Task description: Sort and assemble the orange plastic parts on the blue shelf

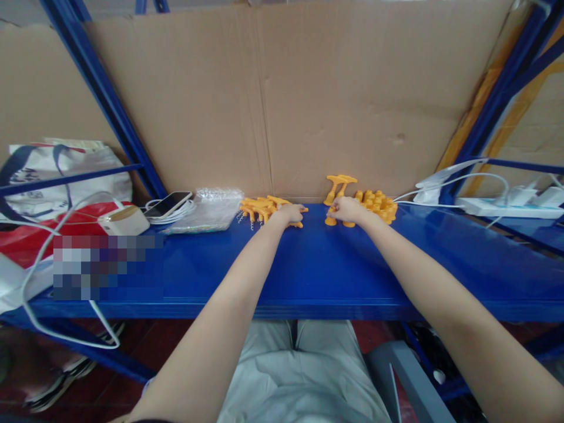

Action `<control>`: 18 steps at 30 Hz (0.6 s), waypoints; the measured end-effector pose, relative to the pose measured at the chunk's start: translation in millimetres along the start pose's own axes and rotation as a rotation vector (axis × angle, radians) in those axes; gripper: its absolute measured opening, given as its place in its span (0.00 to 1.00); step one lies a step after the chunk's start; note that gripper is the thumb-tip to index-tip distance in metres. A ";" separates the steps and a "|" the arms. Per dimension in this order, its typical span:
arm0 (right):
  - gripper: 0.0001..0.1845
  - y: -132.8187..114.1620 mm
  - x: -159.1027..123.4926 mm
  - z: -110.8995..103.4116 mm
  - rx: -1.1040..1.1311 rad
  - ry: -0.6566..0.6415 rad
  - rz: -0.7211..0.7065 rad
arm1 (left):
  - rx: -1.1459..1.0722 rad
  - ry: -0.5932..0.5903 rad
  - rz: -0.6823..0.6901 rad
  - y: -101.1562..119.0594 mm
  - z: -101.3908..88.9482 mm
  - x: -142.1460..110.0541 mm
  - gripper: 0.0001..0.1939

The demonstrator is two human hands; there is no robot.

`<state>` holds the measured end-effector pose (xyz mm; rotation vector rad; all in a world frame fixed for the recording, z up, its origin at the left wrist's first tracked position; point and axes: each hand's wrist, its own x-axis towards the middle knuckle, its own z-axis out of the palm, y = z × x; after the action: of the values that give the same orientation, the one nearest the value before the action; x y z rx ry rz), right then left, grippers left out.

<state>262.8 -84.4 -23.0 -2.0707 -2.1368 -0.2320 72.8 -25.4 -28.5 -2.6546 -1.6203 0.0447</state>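
My left hand (289, 214) reaches to the back of the blue shelf, its fingers closed on a yellow corkscrew at the right end of a row. The other yellow corkscrews (255, 207) lie side by side, their metal spirals pointing toward me. My right hand (347, 210) has its fingers closed around a small yellow flared base (330, 221); part of it is hidden by the fingers. Behind that hand, two T-handled yellow pieces (341, 183) stand upright on flared bases. Several more yellow bases (378, 205) are grouped just right of my right hand.
Left of the corkscrews are a clear plastic bag (209, 210), a phone (170, 204) on a coiled white cable and a white charger block (124, 221). A power strip (506, 207) lies at right. Cardboard (264, 100) walls the back; blue posts (106, 100) flank the shelf.
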 end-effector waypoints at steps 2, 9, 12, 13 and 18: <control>0.16 -0.4 -3.5 0.1 -0.038 -0.015 -0.031 | 0.019 -0.010 -0.059 1.9 -1.0 0.0 0.32; 0.16 -3.5 -9.7 3.1 -0.026 0.036 -0.073 | 0.033 0.085 -0.160 4.6 2.6 0.1 0.28; 0.15 -6.4 -12.1 2.7 -0.038 0.053 -0.084 | 0.036 0.087 -0.166 4.9 4.6 1.1 0.25; 0.15 -7.2 -12.8 2.5 -0.042 0.050 -0.088 | 0.033 0.084 -0.176 5.4 5.1 1.3 0.24; 0.16 -10.5 -14.1 3.4 -0.011 0.044 -0.084 | -0.008 0.130 -0.207 10.5 6.7 -1.0 0.24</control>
<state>252.7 -97.7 -29.5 -1.9650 -2.2037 -0.2977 81.3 -31.0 -35.7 -2.4219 -1.8427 -0.1368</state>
